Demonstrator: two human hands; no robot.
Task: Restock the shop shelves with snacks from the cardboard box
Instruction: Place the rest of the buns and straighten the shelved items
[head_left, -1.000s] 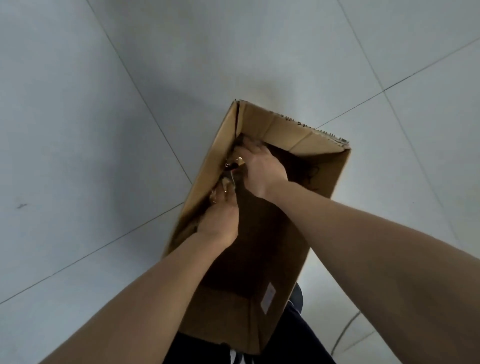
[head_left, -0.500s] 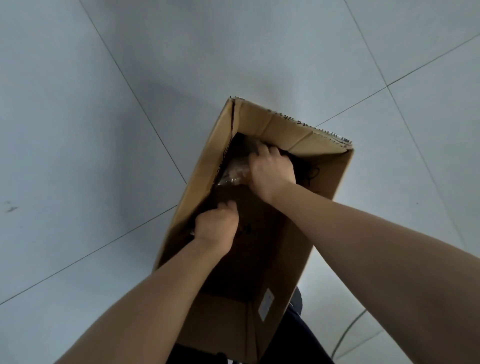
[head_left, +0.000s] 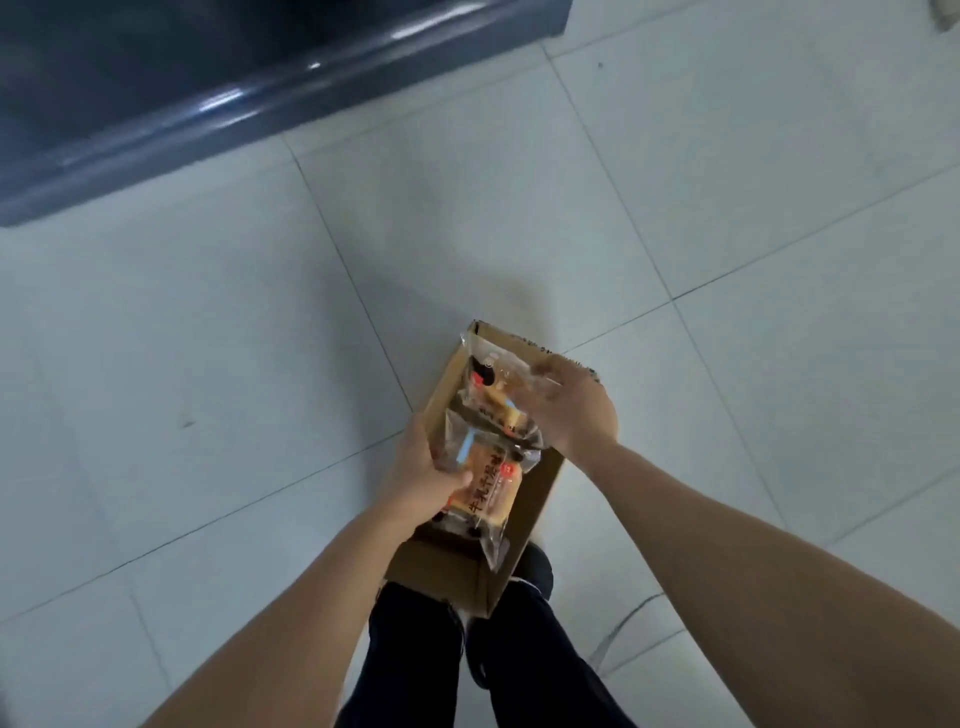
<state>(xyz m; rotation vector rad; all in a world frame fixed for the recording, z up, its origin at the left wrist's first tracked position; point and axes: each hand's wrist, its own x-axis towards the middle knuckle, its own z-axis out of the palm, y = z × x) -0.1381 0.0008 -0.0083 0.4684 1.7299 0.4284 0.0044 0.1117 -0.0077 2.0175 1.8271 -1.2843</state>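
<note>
An open cardboard box (head_left: 441, 566) stands on the floor between my legs. Above its opening my left hand (head_left: 423, 475) grips a clear-wrapped snack packet (head_left: 491, 493) with orange bread and dark print. My right hand (head_left: 569, 405) holds a second clear snack packet (head_left: 485, 382) with a red and black label, lying just beyond the first. The two packets overlap in the middle. The box's inside is mostly hidden by the packets and my hands.
The floor (head_left: 208, 364) is pale square tiles with thin dark joints. A dark blue-grey shelf base (head_left: 171, 119) runs across the top left. My dark trousers (head_left: 431, 670) and shoes are at the bottom, behind the box.
Both hands have come up out of the box, each with a snack packet. The camera has lifted, so the box looks smaller and the dark shelf base has come into view.
</note>
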